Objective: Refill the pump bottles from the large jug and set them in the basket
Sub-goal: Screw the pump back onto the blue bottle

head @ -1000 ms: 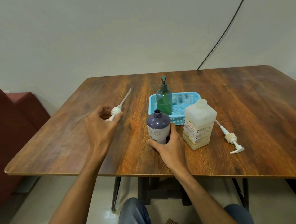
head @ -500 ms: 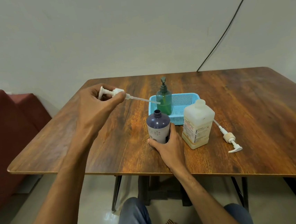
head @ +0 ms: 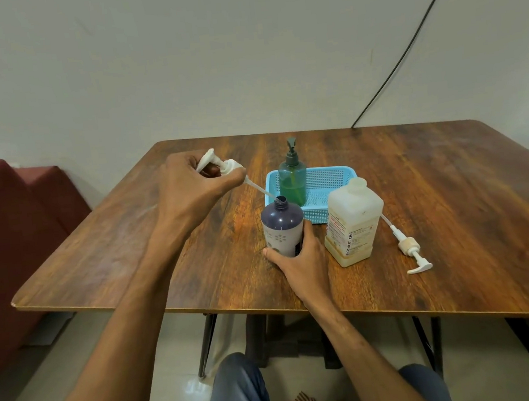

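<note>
A purple and white bottle (head: 282, 227) stands uncapped on the wooden table (head: 450, 201). My right hand (head: 304, 261) grips its lower part from the near side. My left hand (head: 191, 188) holds a white pump head (head: 226, 167) up and to the left of the bottle, tilted, with the tip of its dip tube at the bottle's open neck. A green pump bottle (head: 292, 176) stands in the left part of the blue basket (head: 332, 177) just behind. The large whitish jug (head: 352, 224) stands capless right of the purple bottle.
A second white pump with its tube (head: 408, 244) lies on the table right of the jug. A red sofa (head: 12, 244) stands to the left of the table. A black cable (head: 404, 54) runs down the wall behind.
My left hand lifted the white pump off the table's left side, swung it right and tipped it until its tube tip reached the purple bottle's neck. My right hand stayed on the bottle.
</note>
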